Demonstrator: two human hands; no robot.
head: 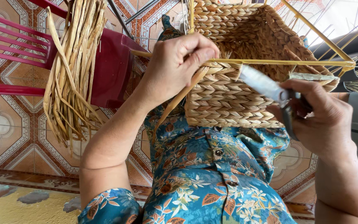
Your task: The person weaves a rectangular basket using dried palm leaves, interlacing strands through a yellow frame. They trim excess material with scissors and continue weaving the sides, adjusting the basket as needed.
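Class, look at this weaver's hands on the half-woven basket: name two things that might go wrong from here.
1. The right hand holds a tape-wrapped, dark-handled tool close to the left hand; a slip might nick the fingers.
2. The left hand grips a flat tan straw strand against the thin yellow frame rod of the woven straw basket; hard pulling might snap it.

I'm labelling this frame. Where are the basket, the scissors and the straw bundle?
basket (224, 99): head view, woven front wall.
scissors (266, 86): head view, pale blade.
straw bundle (73, 70): head view, middle of the strands.

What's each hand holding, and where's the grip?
Left hand grips the woven basket at its yellow frame rim. Right hand holds a metal tool by its dark handles.
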